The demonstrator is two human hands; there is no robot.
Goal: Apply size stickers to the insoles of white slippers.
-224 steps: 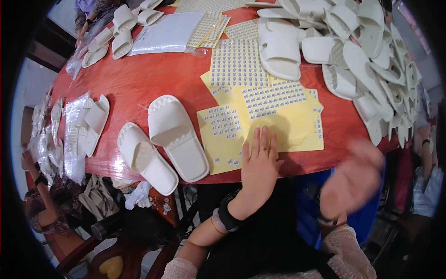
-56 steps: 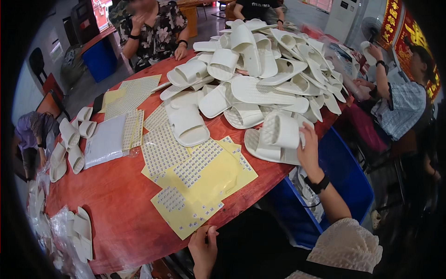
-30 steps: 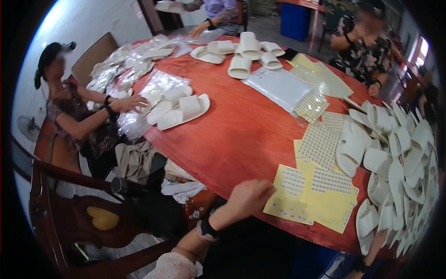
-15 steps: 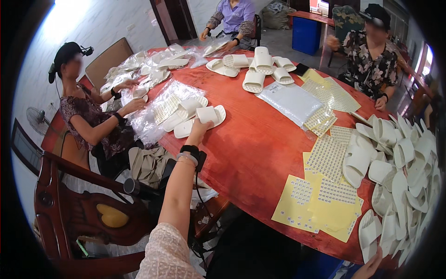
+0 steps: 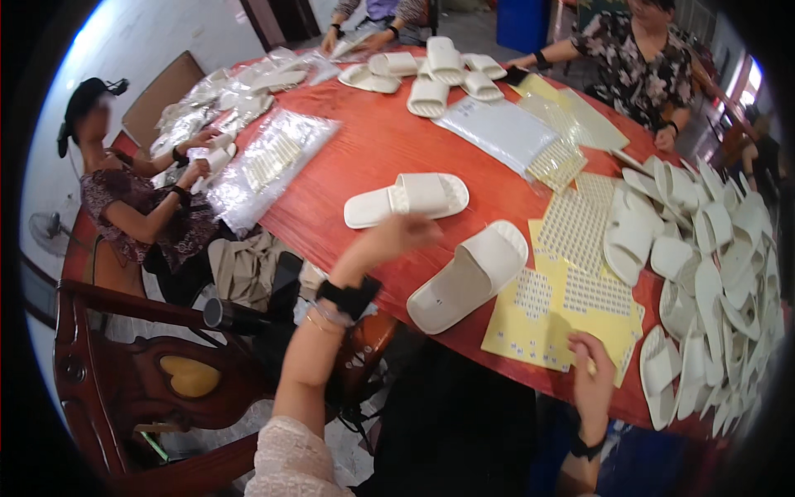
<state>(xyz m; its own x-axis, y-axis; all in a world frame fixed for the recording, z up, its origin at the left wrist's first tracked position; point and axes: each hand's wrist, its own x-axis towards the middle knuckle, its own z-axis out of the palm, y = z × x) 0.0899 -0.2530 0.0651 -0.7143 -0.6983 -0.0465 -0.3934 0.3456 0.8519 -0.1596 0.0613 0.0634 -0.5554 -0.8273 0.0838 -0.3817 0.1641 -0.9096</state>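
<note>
A white, broad-strapped slipper (image 5: 470, 277) lies on the red wooden bench (image 5: 373, 141), its insole bearing a small dark mark; a second white slipper (image 5: 406, 200) near it shows none. The left hand (image 5: 404, 237) blurs, its grip beyond telling; the right hand (image 5: 593, 377) curls over partly used yellow sticker sheets (image 5: 546, 319), grip unclear. The pair looks half done, a white slipper heap (image 5: 714, 265) waiting.

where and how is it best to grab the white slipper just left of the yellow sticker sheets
Probably pinch the white open-toe slipper across its heel end, coming from the red table's near side. It lies sole down, heel toward that side, flat and uncovered, while the strap arches over the toe half.
</note>
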